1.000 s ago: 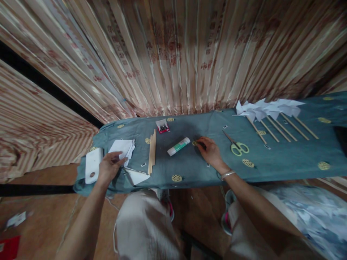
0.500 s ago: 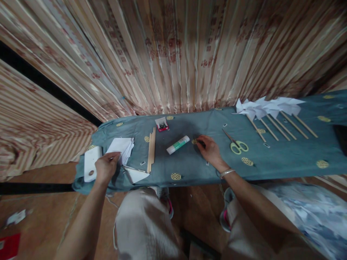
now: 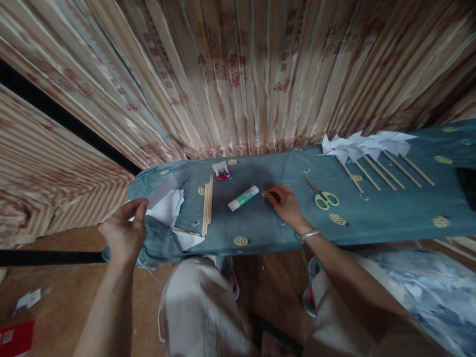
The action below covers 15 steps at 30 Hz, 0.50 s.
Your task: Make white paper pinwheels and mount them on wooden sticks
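My left hand is raised over the left end of the table, thumb and fingers pinched on a sheet of white paper. That sheet tilts up above a stack of white paper. My right hand rests on the cloth with its fingers curled in; whatever is in them, if anything, is hidden. Left of it lies a glue stick. A bundle of wooden sticks lies between the glue stick and the stack. Close to the sticks' lower end is a folded white paper piece.
A small red box of pins sits toward the back. Scissors with green handles lie right of my right hand. Several white paper pinwheels on sticks lie at the far right. A pleated curtain hangs behind the blue-green tablecloth.
My left hand has moved left and up, drawing a sheet off the stack. It now covers the white slab at the table's left end. My right hand stays in place.
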Available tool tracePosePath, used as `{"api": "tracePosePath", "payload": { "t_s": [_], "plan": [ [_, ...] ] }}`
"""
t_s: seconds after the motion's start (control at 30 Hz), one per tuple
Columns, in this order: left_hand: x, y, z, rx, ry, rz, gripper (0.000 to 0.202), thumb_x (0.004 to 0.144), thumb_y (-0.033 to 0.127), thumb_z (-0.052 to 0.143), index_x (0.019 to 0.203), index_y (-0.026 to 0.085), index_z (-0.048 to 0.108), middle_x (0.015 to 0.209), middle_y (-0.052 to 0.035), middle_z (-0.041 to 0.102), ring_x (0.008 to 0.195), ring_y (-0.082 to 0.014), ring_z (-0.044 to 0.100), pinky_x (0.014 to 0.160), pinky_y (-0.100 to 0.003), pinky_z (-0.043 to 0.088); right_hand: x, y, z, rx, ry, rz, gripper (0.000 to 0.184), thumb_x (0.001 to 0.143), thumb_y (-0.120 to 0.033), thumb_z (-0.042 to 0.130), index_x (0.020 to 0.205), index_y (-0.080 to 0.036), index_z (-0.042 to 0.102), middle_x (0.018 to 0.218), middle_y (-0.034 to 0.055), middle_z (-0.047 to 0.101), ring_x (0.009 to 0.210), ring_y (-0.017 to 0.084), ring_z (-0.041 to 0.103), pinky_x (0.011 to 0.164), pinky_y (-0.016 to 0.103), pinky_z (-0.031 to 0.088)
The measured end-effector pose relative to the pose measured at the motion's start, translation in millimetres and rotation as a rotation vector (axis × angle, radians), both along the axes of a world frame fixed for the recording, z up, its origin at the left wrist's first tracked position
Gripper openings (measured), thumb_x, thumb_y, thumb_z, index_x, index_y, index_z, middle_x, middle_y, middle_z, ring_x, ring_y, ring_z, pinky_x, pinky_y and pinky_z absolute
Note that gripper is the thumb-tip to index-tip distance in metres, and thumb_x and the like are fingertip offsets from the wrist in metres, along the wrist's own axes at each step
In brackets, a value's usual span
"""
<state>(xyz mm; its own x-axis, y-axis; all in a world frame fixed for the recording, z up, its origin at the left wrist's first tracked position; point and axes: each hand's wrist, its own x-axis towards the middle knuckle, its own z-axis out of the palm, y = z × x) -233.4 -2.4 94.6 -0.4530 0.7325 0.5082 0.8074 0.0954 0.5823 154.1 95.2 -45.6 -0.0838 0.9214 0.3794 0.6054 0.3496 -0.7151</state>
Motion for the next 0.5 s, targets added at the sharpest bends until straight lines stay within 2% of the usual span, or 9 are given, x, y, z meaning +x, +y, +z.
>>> {"api": "tracePosePath", "payload": {
  "t_s": [0.1, 0.13, 0.2, 0.27, 0.3, 0.4, 0.5],
  "plan": [
    [41, -6, 26.8, 0.151, -0.23, -0.118, 0.02, 0.078, 0.039, 0.07, 0.084, 0.019, 0.072, 0.076, 0.0, 0.071, 0.069, -0.0157, 0.065, 0.07, -0.03, 0.054, 0, -2, 4.0, -0.016, 0.031, 0.008, 0.02, 0.086, -0.028, 0.053, 0.095, -0.02, 0.069, 0.109, 0.0129, 0.071, 0.107, 0.028, 0.064, 0.099, 0.047, 0.047],
    [57, -7, 32.4, 0.21, -0.306, -0.121, 0.02, 0.075, 0.038, 0.073, 0.08, 0.019, 0.072, 0.071, 0.0006, 0.07, 0.065, -0.0147, 0.063, 0.066, -0.029, 0.054, 0, -2, 6.0, -0.025, 0.043, 0.011, 0.02, 0.086, -0.028, 0.053, 0.095, -0.02, 0.069, 0.108, 0.0122, 0.072, 0.104, 0.027, 0.065, 0.097, 0.046, 0.049],
    [87, -7, 36.1, 0.212, -0.439, -0.166, 0.022, 0.067, 0.038, 0.077, 0.075, 0.019, 0.071, 0.063, 0.0017, 0.068, 0.056, -0.0132, 0.061, 0.056, -0.026, 0.053, 3, -5, 10.7, -0.047, 0.066, 0.01, 0.021, 0.087, -0.028, 0.053, 0.099, -0.021, 0.069, 0.104, 0.0106, 0.073, 0.096, 0.025, 0.068, 0.09, 0.042, 0.053],
    [114, -3, 30.0, 0.118, -0.616, -0.207, 0.026, 0.064, 0.04, 0.077, 0.076, 0.018, 0.071, 0.058, 0.0033, 0.066, 0.049, -0.0112, 0.058, 0.048, -0.023, 0.049, 8, -8, 16.0, -0.073, 0.084, 0.0, 0.024, 0.086, -0.028, 0.054, 0.103, -0.02, 0.068, 0.101, 0.0095, 0.074, 0.086, 0.023, 0.069, 0.082, 0.039, 0.055],
    [126, -1, 24.0, 0.061, -0.731, -0.247, 0.027, 0.064, 0.04, 0.077, 0.079, 0.018, 0.071, 0.059, 0.0035, 0.066, 0.049, -0.0107, 0.058, 0.049, -0.023, 0.05, 12, -10, 18.6, -0.085, 0.09, -0.006, 0.025, 0.086, -0.028, 0.054, 0.105, -0.02, 0.069, 0.1, 0.0091, 0.074, 0.083, 0.022, 0.07, 0.08, 0.038, 0.056],
    [161, 7, -0.2, -0.056, -0.987, -0.345, 0.029, 0.06, 0.04, 0.079, 0.076, 0.018, 0.069, 0.059, 0.003, 0.065, 0.048, -0.011, 0.059, 0.051, -0.024, 0.053, 26, -14, 24.8, -0.122, 0.099, -0.024, 0.026, 0.086, -0.029, 0.056, 0.105, -0.02, 0.07, 0.095, 0.0076, 0.076, 0.079, 0.022, 0.07, 0.077, 0.036, 0.057],
    [192, 17, -26.7, -0.169, -1.099, -0.453, 0.032, 0.061, 0.042, 0.079, 0.08, 0.018, 0.07, 0.066, 0.0, 0.069, 0.055, -0.0136, 0.062, 0.055, -0.027, 0.055, 43, -15, 27.7, -0.157, 0.106, -0.047, 0.026, 0.086, -0.029, 0.057, 0.106, -0.019, 0.07, 0.093, 0.0066, 0.077, 0.078, 0.02, 0.071, 0.074, 0.033, 0.057]
  ]
}}
